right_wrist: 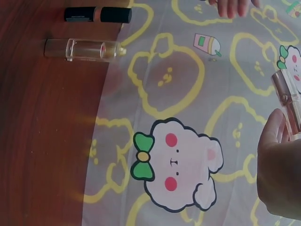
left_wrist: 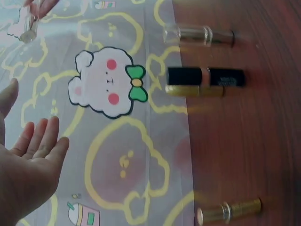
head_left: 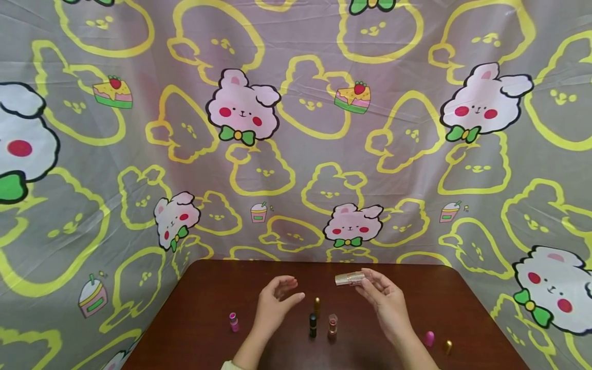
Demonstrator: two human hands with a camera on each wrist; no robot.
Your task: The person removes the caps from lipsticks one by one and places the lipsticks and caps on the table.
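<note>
In the head view, the right hand [head_left: 387, 303] pinches the lipstick tube [head_left: 349, 279] by one end, one o'clock from the black lipstick [head_left: 313, 325]; the left hand [head_left: 274, 304], at the tube's eight o'clock, is empty, thumb spread. The left wrist view shows its fingers loosely extended. In the right wrist view, the tube sits at three o'clock, where a light pinch should steady it
</note>
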